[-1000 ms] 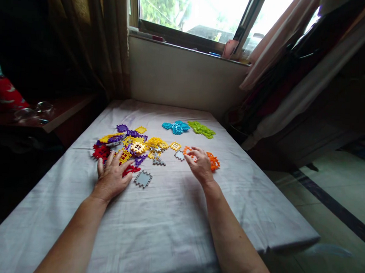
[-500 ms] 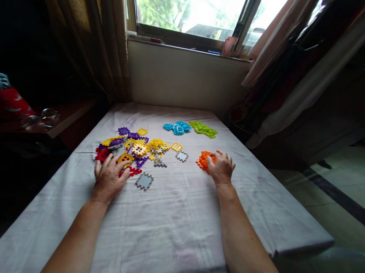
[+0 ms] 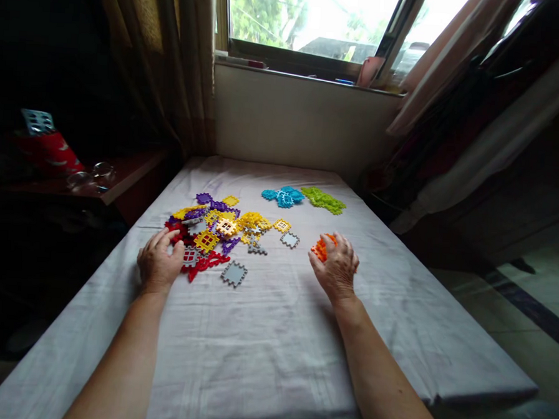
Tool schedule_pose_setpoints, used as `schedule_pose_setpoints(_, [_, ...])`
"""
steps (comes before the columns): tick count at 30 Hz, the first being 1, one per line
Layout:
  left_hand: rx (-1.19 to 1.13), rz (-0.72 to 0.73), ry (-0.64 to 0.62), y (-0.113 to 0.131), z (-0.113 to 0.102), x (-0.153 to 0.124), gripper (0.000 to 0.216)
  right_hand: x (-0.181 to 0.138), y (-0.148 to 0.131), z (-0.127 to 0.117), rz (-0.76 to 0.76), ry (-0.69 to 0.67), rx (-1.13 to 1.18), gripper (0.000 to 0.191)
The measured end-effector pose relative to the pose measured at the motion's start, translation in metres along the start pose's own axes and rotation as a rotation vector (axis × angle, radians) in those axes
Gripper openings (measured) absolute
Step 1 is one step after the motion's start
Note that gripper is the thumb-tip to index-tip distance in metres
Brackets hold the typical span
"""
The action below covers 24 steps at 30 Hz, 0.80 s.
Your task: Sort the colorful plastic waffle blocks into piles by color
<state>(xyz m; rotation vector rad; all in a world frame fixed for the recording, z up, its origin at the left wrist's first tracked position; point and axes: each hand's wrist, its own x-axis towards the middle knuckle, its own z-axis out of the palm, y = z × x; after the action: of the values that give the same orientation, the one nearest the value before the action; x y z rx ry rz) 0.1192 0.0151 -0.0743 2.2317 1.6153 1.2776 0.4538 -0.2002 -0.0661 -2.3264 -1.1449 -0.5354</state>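
Observation:
My left hand [image 3: 159,257] is at the near left edge of a mixed heap of notched plastic building pieces, fingers apart and slightly bent. Its thumb is beside a grey window-shaped piece [image 3: 191,256], and its fingertips come near the red pieces [image 3: 205,265]. The heap also has yellow pieces [image 3: 206,241] and purple pieces [image 3: 202,198]. On the right, my right hand [image 3: 338,267] cups a small pile of orange pieces [image 3: 323,247], thumb on the left side and fingers curved over the top. The hand hides much of this pile.
A blue pile [image 3: 286,197] and a green pile [image 3: 324,200] lie at the back. Loose grey squares [image 3: 233,274] lie on the cloth-covered table [image 3: 253,352]. Glasses [image 3: 94,175] and a red container [image 3: 52,154] are on a side surface at left.
My left hand has drawn back leftward off the heap, uncovering the grey window piece and more red pieces. My right hand has spread over the orange pile. The view has shifted slightly left.

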Motion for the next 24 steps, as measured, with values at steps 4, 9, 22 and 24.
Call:
schedule_pose_setpoints(4, [-0.077, 0.017, 0.068, -0.007, 0.008, 0.001, 0.039, 0.001, 0.013, -0.003, 0.215, -0.122, -0.149, 0.078])
schedule_pose_setpoints(9, [-0.105, 0.04, 0.075, -0.01, 0.013, -0.002, 0.037, 0.019, 0.008, 0.009, 0.234, -0.297, -0.214, 0.068])
schedule_pose_setpoints(22, [-0.01, 0.051, 0.013, -0.02, 0.016, -0.005, 0.037, 0.117, 0.086, 0.063, 0.287, -0.185, -0.201, 0.045])
schedule_pose_setpoints(24, [0.001, 0.047, 0.004, -0.018, 0.016, -0.006, 0.038, 0.125, 0.097, 0.072, 0.319, -0.152, -0.205, 0.044])
